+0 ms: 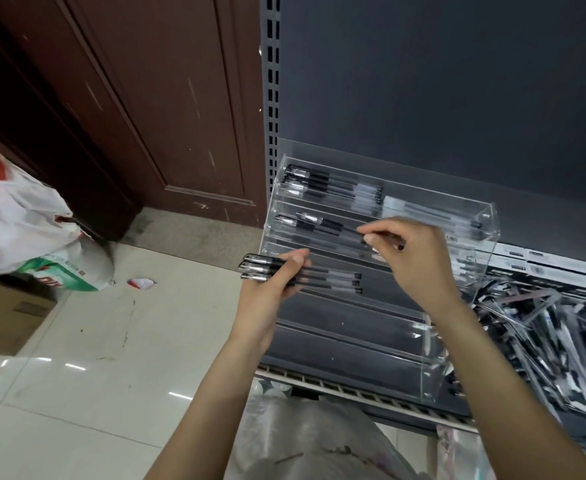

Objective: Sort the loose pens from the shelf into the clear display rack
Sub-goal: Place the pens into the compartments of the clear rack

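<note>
Head view: I see my left hand gripping a bundle of pens just over the clear display rack, whose lower tiers sit bare. My right hand pinches a single pen at the second tier. Loose pens crowd the shelf just right of the rack; a door and bag stand left.
</note>
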{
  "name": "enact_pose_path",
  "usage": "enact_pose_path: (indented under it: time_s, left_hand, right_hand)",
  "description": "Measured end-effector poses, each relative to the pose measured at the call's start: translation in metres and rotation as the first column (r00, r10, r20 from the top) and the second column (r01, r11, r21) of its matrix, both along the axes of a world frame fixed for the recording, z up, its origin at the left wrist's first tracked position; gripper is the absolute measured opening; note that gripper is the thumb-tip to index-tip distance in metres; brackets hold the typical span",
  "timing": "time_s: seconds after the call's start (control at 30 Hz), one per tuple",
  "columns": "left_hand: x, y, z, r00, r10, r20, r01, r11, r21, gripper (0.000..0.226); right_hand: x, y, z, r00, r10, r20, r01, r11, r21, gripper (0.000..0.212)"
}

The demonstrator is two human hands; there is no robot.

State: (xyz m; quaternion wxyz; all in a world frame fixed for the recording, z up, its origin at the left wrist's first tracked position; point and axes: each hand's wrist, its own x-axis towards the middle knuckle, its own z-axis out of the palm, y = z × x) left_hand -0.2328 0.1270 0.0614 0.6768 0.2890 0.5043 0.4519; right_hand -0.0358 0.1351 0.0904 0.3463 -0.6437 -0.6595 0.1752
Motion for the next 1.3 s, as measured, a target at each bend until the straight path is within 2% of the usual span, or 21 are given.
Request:
enact_pose_path:
  time_s: [0.2, 0.3, 0.37, 0.4, 0.5, 0.57, 0.63, 0.73, 0.83, 0.97, 1.03, 1.17, 1.23, 1.3]
  left_hand:
    - [-0.005, 0.004, 0.000, 1.000, 0.024, -0.004, -0.024, 1.000, 0.008, 0.014]
    - [-0.005, 0.006, 0.001, 1.000, 0.016, 0.009, -0.016, 1.000, 0.013, 0.013]
    - [-0.005, 0.006, 0.002, 1.000, 0.016, 0.019, -0.016, 1.000, 0.015, 0.014]
    - [-0.005, 0.007, 0.002, 1.000, 0.019, 0.020, -0.019, 1.000, 0.014, 0.015]
    - [-0.005, 0.008, 0.001, 0.999, 0.027, 0.024, -0.028, 0.999, 0.017, 0.018]
    - [-0.003, 0.008, 0.001, 1.000, 0.015, 0.023, -0.015, 0.999, 0.034, 0.021]
    - [0.001, 0.007, 0.002, 1.000, -0.011, 0.017, 0.010, 0.999, 0.049, 0.021]
    - [0.003, 0.006, 0.000, 0.999, -0.029, -0.016, 0.030, 0.998, 0.049, 0.020]
    - [0.000, 0.007, -0.004, 0.999, -0.028, -0.016, 0.029, 0.999, 0.033, 0.015]
    - [-0.003, 0.008, -0.006, 1.000, -0.013, -0.008, 0.013, 1.000, 0.022, 0.012]
    - [-0.003, 0.009, -0.006, 1.000, -0.007, -0.005, 0.007, 1.000, 0.018, 0.011]
    - [-0.004, 0.009, -0.005, 1.000, -0.006, -0.018, 0.006, 1.000, 0.023, 0.011]
    - [-0.003, 0.009, -0.005, 1.000, 0.007, -0.018, -0.007, 1.000, 0.021, 0.009]
    - [-0.003, 0.009, -0.005, 1.000, 0.017, -0.010, -0.017, 1.000, 0.021, 0.007]
  right_hand:
    - [-0.018, 0.028, -0.017, 0.955, 0.098, 0.279, -0.083, 0.994, -0.064, 0.014]
    - [-0.028, 0.034, -0.017, 0.933, 0.136, 0.333, -0.112, 0.990, -0.091, 0.016]
    - [-0.031, 0.031, -0.012, 0.946, 0.148, 0.289, -0.135, 0.989, -0.065, 0.017]
    - [-0.033, 0.026, -0.006, 0.961, 0.172, 0.216, -0.160, 0.984, -0.073, 0.016]
    - [-0.035, 0.008, 0.008, 0.964, 0.267, -0.021, -0.265, 0.942, -0.206, 0.013]
    - [-0.033, 0.001, 0.008, 0.958, 0.280, -0.067, -0.288, 0.929, -0.233, 0.010]
    - [-0.026, 0.001, 0.006, 0.967, 0.236, -0.100, -0.252, 0.947, -0.198, 0.009]
    - [-0.008, 0.006, 0.005, 0.994, 0.061, -0.085, -0.068, 0.995, -0.072, 0.010]
    - [0.003, 0.014, -0.001, 0.997, -0.064, 0.040, 0.063, 0.998, 0.031, 0.008]
    - [-0.006, 0.023, -0.013, 0.952, -0.088, 0.295, 0.055, 0.992, 0.117, 0.006]
    - [-0.013, 0.029, -0.018, 0.895, -0.088, 0.438, 0.014, 0.986, 0.169, 0.004]
    - [-0.023, 0.041, -0.028, 0.725, -0.083, 0.684, -0.069, 0.979, 0.192, 0.018]
    - [-0.026, 0.046, -0.033, 0.650, -0.083, 0.756, -0.121, 0.970, 0.211, 0.017]
    - [-0.028, 0.049, -0.035, 0.620, -0.104, 0.778, -0.124, 0.966, 0.228, 0.018]
